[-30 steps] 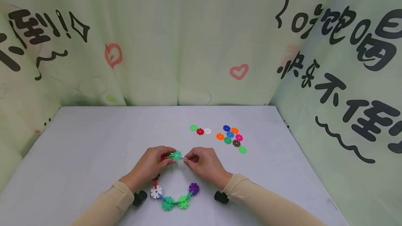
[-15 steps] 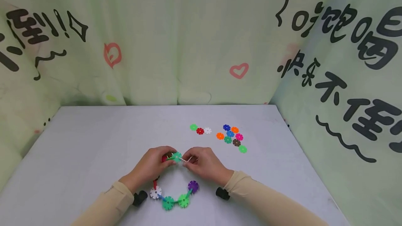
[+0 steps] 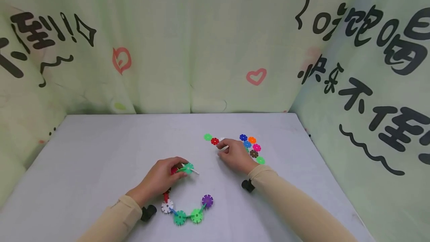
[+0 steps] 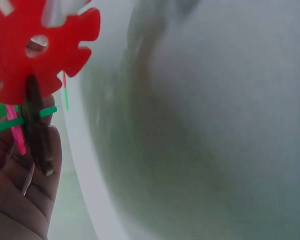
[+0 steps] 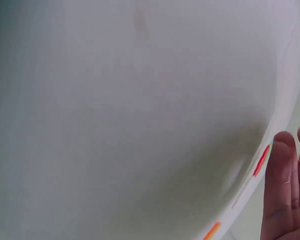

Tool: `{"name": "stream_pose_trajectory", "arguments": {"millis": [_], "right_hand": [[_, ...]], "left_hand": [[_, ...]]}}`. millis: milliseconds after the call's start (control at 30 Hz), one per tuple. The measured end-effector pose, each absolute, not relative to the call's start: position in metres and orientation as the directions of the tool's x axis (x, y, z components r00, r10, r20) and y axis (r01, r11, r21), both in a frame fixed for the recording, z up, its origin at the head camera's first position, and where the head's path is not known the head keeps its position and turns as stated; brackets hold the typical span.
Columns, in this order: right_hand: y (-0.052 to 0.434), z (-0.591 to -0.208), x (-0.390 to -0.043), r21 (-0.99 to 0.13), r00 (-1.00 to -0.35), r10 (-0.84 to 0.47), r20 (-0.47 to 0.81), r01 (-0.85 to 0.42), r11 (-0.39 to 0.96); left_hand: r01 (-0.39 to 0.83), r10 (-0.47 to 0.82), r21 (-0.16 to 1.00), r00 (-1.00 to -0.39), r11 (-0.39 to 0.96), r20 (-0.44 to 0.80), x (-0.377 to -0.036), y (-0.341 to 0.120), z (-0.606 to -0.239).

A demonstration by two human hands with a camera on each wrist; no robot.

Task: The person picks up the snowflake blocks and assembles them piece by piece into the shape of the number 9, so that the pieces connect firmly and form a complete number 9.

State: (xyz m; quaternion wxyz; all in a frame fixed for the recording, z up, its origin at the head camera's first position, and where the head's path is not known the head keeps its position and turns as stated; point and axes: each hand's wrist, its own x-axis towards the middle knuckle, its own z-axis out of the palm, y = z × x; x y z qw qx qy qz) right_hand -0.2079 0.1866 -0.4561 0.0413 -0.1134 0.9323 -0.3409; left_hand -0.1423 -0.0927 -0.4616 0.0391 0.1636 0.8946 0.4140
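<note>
My left hand (image 3: 161, 174) pinches one end of a chain of notched plastic snowflake discs. A green snowflake disc (image 3: 189, 167) and a white snowflake disc (image 3: 195, 171), seen edge-on, stick out past its fingertips. In the left wrist view, a red disc (image 4: 65, 55) and a dark brown disc (image 4: 39, 135) of the chain cover part of the fingers. The rest of the chain curves over the table to a purple disc (image 3: 207, 200). My right hand (image 3: 236, 156) reaches over the loose discs, thumb and index finger apart, fingertips right by a partly hidden white disc (image 3: 221, 139).
A loose light green disc (image 3: 208, 137) and red disc (image 3: 215, 141) lie left of the right fingertips. Right of them is a cluster of several discs, including an orange disc (image 3: 252, 140) and a brown disc (image 3: 254, 154). Curtains surround the white table (image 3: 111, 137).
My right hand has let go of the white disc at the chain's end and moved away and right to the loose discs. My left hand still holds the chain in nearly the same place.
</note>
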Motion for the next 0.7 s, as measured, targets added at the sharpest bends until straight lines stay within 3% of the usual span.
{"name": "stream_pose_trajectory", "arguments": {"millis": [333, 700], "right_hand": [[0.195, -0.462, -0.236, -0.547, -0.986, -0.166, 0.008, -0.143, 0.825], [0.189, -0.464, -0.240, -0.406, -0.978, -0.208, -0.009, -0.186, 0.895]], "left_hand": [[0.276, 0.337, 0.753, -0.938, 0.597, 0.077, -0.141, -0.095, -0.461], [0.278, 0.341, 0.757, -0.937, 0.591, 0.078, -0.141, -0.097, -0.461]]}}
